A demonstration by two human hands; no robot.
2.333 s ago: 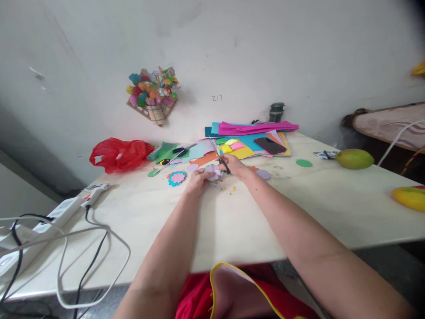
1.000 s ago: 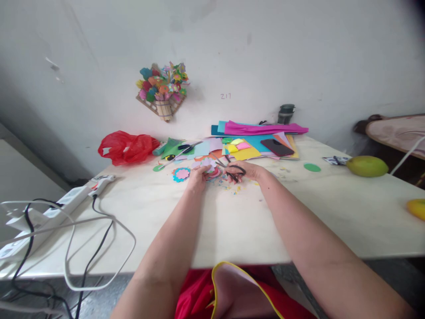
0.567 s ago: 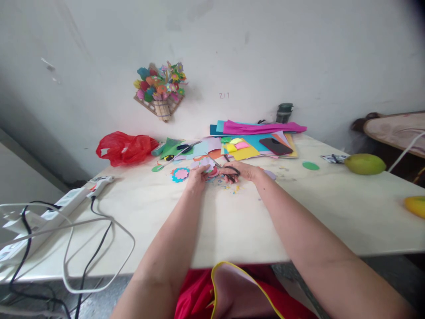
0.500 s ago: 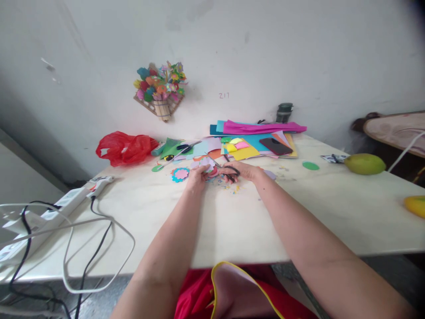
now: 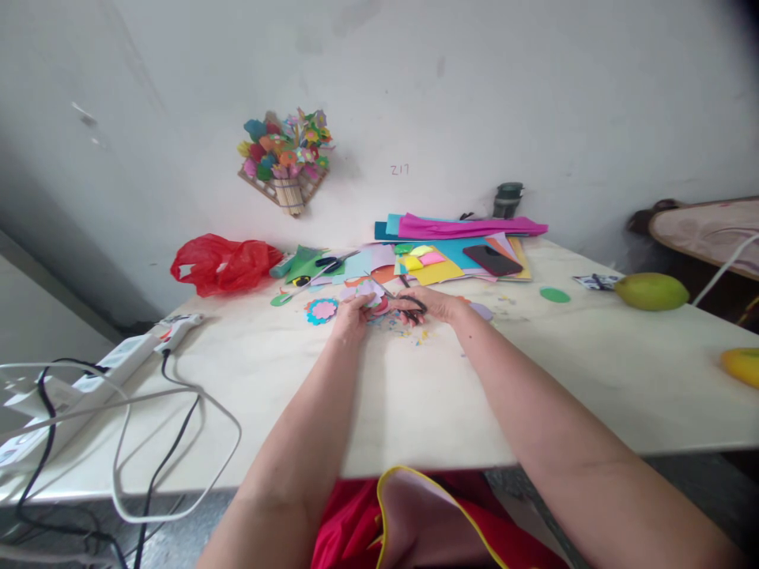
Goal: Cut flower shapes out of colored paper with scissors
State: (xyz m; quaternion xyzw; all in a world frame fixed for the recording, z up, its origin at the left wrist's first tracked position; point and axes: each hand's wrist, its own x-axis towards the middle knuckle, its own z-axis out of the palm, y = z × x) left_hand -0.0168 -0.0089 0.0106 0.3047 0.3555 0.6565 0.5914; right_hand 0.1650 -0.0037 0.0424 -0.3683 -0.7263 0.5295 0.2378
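Near the middle of the table, my left hand is closed on a lilac paper piece with a scalloped edge. My right hand grips dark-handled scissors, whose blades point left toward the lilac paper. Whether the blades touch the paper is too small to tell. A blue and pink paper flower lies left of my left hand. Small yellow and blue paper scraps are scattered below the hands. Part of a lilac disc shows beside my right wrist.
Behind the hands lie coloured sheets, a phone and a second pair of scissors. A red plastic bag sits back left, a power strip with cables at left. A green-yellow fruit is at right.
Both hands are almost where they were, still holding the lilac paper and the scissors. Only a very slight shift of the hands shows.
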